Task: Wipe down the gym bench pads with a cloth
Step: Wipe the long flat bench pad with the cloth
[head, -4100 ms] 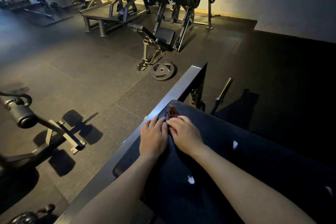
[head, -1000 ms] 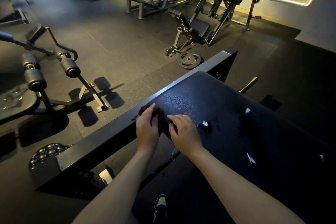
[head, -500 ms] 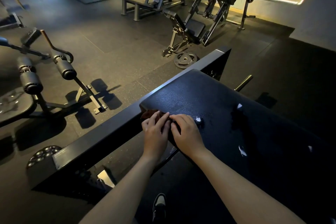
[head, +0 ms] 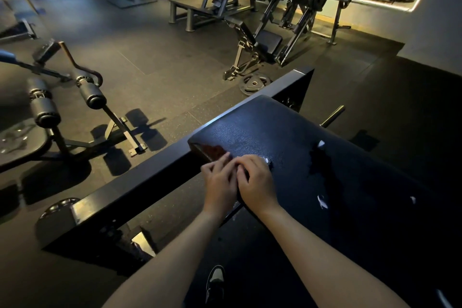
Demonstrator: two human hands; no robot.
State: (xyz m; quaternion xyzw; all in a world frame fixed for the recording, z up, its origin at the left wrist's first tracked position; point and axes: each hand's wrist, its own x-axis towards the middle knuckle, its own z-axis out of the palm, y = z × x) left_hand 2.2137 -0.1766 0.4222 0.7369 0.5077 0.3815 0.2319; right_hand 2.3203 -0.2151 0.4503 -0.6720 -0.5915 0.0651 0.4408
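Note:
A large black textured bench pad (head: 295, 137) fills the right half of the view, with small white tears in its cover. A dark reddish-brown cloth (head: 213, 151) lies on the pad's near left corner, partly hidden under my fingers. My left hand (head: 220, 186) and my right hand (head: 255, 182) lie side by side, palms down. The straight fingers of both press the cloth against the pad's left edge. Part of the cloth under the hands is hidden.
A black steel frame beam (head: 140, 187) runs along the pad's left side. A roller-pad bench (head: 50, 107) stands at left, a weight plate (head: 254, 84) lies on the floor behind, and a plate-loaded machine (head: 287, 15) is beyond. My shoe (head: 215, 280) shows below.
Over four seconds my hands and cloth came back along the pad from its far end to the near left corner. In the last second they slid slightly to the right.

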